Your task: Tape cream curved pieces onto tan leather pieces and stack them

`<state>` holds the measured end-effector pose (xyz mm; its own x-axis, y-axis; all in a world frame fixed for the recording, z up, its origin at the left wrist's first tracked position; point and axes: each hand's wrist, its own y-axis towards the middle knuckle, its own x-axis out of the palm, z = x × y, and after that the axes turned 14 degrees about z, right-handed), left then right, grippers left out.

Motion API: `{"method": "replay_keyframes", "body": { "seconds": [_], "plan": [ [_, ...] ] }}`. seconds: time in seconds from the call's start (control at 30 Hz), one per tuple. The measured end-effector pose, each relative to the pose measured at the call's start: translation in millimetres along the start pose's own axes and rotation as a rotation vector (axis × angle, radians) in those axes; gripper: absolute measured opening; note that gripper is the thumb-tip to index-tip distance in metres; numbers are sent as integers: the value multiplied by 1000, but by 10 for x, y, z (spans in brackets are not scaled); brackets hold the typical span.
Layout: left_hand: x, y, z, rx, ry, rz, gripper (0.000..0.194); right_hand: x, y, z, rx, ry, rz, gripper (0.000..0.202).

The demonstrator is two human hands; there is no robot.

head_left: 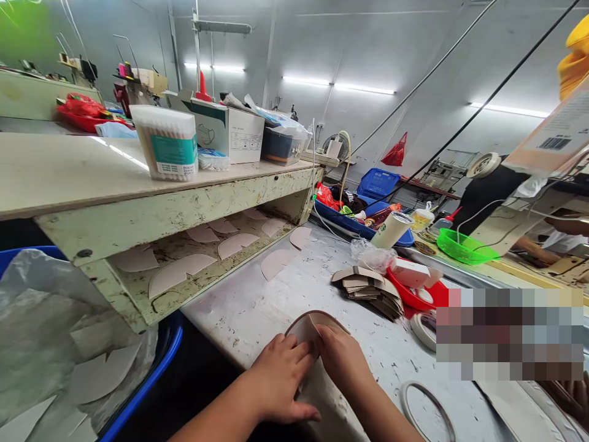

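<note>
A pale, curved piece of sheet material (301, 331) with a brown rim lies at the table's near edge, between my two hands. My left hand (281, 376) is closed on its left part, fingers bent over the sheet and thumb stretched to the right. At the slit in the middle, my right hand (340, 359) pinches the sheet's edge. The undersides of both hands' grips are hidden. Beyond my right hand sits a stack of similar curved pieces (368, 288) with dark edges. Loose pale half-round pieces (276, 263) lie on the grey table (248, 307).
Left, more pale pieces rest in a worn wooden shelf (202, 190), topped by a tub of cotton swabs (164, 147). A plastic-lined blue bin (161, 362) stands below. Rolls of tape (427, 411), a red basket (416, 298) and a tumbler (391, 230) are to the right.
</note>
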<state>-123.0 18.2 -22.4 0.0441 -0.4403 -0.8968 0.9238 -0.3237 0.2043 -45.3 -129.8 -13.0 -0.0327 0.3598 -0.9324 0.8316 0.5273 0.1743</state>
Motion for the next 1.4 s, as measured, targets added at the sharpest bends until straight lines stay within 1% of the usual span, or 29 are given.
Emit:
{"method": "replay_keyframes", "body": {
  "seconds": [0.1,0.27,0.33,0.4,0.43,0.5,0.53,0.6,0.67,0.73,0.8,0.87,1.0,1.13,1.2,1.27,1.33,1.4],
  "plan": [
    [-35,39,31,-12,-5,-24,73,-4,10,-7,-4,-15,-9,25],
    [-23,87,42,14,34,-56,74,-38,34,7,24,30,-15,22],
    [-44,123,53,21,43,-73,73,-67,52,67,49,105,-19,21],
    [-92,176,80,20,58,-86,69,-87,79,172,75,262,-62,14],
    [-125,208,99,19,68,-92,66,-87,95,236,106,360,-95,12],
    [-201,276,141,20,97,-108,58,-54,133,358,233,543,-169,14],
    [-239,309,160,25,112,-115,55,-23,154,406,310,601,-195,15],
    [-300,368,186,42,132,-109,56,53,194,465,430,645,-205,16],
    [-331,415,191,44,129,-98,63,119,230,478,456,626,-173,14],
    [-331,458,185,10,111,-108,72,147,258,467,437,580,-118,12],
    [-315,503,182,-28,100,-139,83,135,276,454,414,530,-77,13],
    [-302,551,192,-47,124,-178,88,104,283,451,396,485,-60,15],
    [-322,642,227,-46,209,-241,80,72,284,458,370,410,-58,13],
    [-365,713,221,19,176,-306,85,82,290,440,321,329,-56,13],
    [-380,746,218,25,174,-334,83,54,288,427,299,289,-54,12],
    [-384,778,226,24,196,-350,78,-9,271,421,295,198,-60,18],
    [-379,805,241,35,220,-360,78,-84,235,418,310,75,-80,31],
    [-370,824,253,41,243,-367,78,-132,183,409,270,-28,-47,40]
  ]
}}
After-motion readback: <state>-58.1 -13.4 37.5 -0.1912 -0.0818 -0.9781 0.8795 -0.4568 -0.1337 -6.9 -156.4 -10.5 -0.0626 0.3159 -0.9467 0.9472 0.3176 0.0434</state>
